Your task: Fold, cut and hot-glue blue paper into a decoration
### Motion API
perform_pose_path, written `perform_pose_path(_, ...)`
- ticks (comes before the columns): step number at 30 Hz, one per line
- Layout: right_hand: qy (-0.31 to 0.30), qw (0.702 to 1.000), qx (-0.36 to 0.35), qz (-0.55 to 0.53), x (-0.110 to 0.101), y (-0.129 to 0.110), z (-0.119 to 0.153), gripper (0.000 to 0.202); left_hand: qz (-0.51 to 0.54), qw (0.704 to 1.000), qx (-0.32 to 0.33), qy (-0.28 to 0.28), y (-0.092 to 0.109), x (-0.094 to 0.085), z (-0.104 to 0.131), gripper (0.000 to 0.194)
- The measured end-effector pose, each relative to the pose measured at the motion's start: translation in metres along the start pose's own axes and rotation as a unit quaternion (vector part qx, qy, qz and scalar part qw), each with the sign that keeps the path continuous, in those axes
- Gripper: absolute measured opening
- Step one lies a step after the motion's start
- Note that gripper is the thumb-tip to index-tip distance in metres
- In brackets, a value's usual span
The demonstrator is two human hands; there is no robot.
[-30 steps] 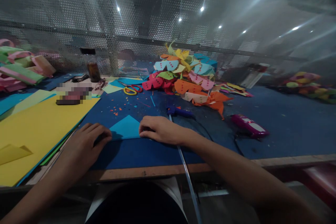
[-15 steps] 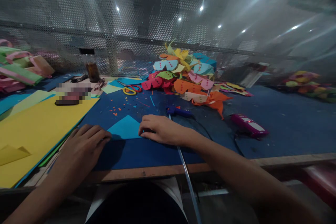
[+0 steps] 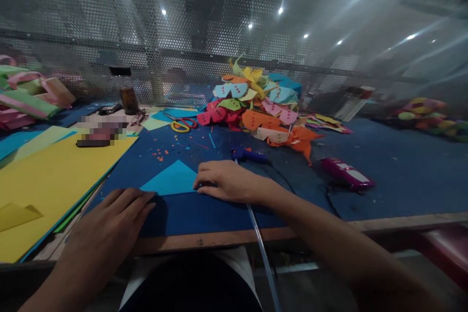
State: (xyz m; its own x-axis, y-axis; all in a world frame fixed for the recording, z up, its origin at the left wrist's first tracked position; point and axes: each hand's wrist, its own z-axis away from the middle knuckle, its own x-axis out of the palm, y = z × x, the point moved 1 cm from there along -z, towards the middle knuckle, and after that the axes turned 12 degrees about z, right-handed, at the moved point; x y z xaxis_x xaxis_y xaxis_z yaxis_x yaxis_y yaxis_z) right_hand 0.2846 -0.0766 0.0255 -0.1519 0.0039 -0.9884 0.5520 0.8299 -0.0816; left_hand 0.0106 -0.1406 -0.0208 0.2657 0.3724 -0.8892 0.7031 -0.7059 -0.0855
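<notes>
A blue paper triangle (image 3: 173, 179) lies on the dark blue table mat, its peak pointing away from me. My right hand (image 3: 223, 180) rests on its right corner, with the fingers curled and closed on the paper. At the lower left edge of the paper lies my left hand (image 3: 117, 217), fingers together and fingertips near the fold; whether they press on the paper is hard to tell. A blue glue gun (image 3: 250, 155) sits just beyond my right hand, with a clear glue stick (image 3: 261, 243) reaching down past the table edge.
Yellow sheets (image 3: 62, 180) and a phone (image 3: 100, 135) lie at left. Behind are scissors (image 3: 181, 126), a jar (image 3: 128, 95) and a pile of colourful paper cut-outs (image 3: 259, 107). A purple device (image 3: 347, 174) sits at right.
My left hand has moved down and slightly back toward me, uncovering the triangle's left corner. My right hand has hardly moved.
</notes>
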Motion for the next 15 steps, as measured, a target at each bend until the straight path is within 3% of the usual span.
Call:
perform_pose_path(5,-0.01,1.0,0.006,0.013,-0.001,-0.001,0.0,0.013,-0.009,1.0,0.025,-0.008,0.002,0.003,0.004,0.044)
perform_pose_path(10,-0.007,1.0,0.009,0.026,-0.001,-0.002,0.0,0.013,-0.007,0.998,-0.062,0.006,0.008,0.013,0.004,0.046)
perform_pose_path(15,-0.007,0.999,0.01,0.032,-0.002,-0.002,0.0,0.012,0.037,0.994,-0.105,-0.006,0.008,0.018,0.006,0.05)
